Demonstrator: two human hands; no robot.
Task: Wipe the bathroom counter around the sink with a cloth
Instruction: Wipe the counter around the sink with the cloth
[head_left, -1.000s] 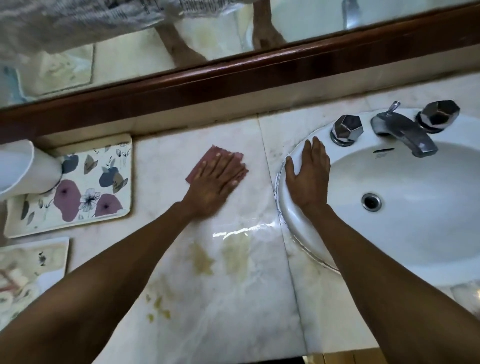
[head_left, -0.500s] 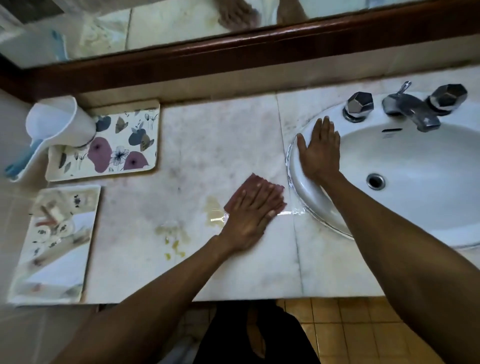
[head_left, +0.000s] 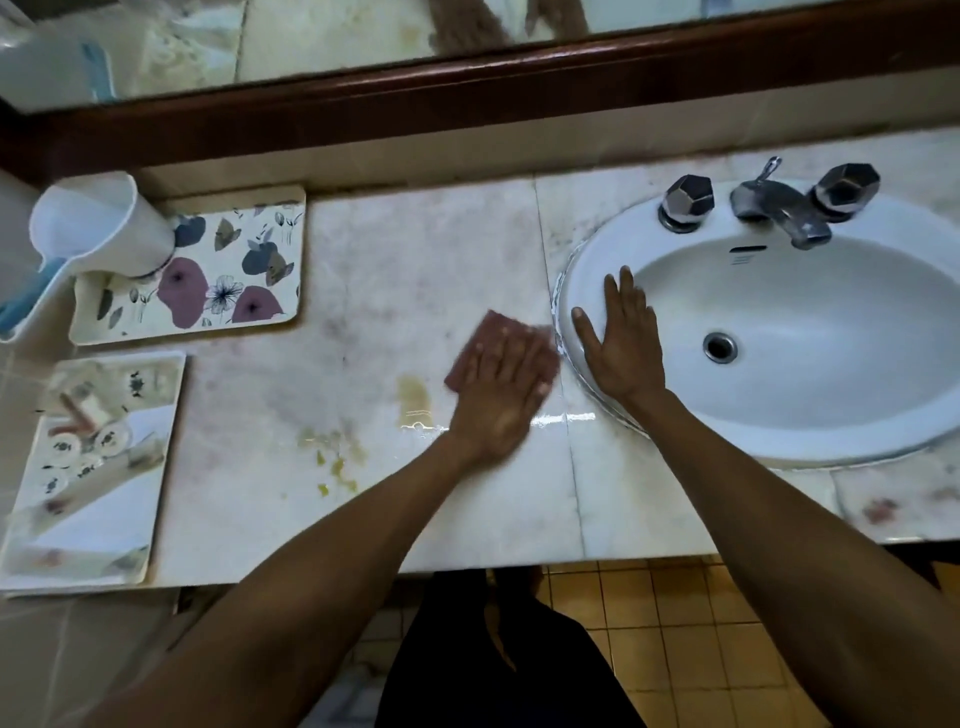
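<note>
A reddish-brown cloth (head_left: 491, 332) lies flat on the pale marble counter (head_left: 415, 260), just left of the white oval sink (head_left: 831, 364). My left hand (head_left: 501, 389) presses down on the cloth with fingers spread, blurred by motion. My right hand (head_left: 621, 343) rests flat and open on the sink's left rim, fingers pointing away from me. Yellowish stains (head_left: 413, 395) mark the counter left of the cloth, and a wet streak glints in front of my left hand.
A chrome faucet (head_left: 784, 210) with two faceted knobs stands behind the basin. A floral tray (head_left: 208, 270) bearing a white scoop (head_left: 98, 228) sits at the far left, a second tray (head_left: 88, 467) nearer me. A wood-framed mirror (head_left: 467, 93) lines the back. Yellow floor tiles show below.
My left hand has slid the cloth across the counter, from its back part to beside the sink rim. The camera has pulled back. My right hand stays on the rim.
</note>
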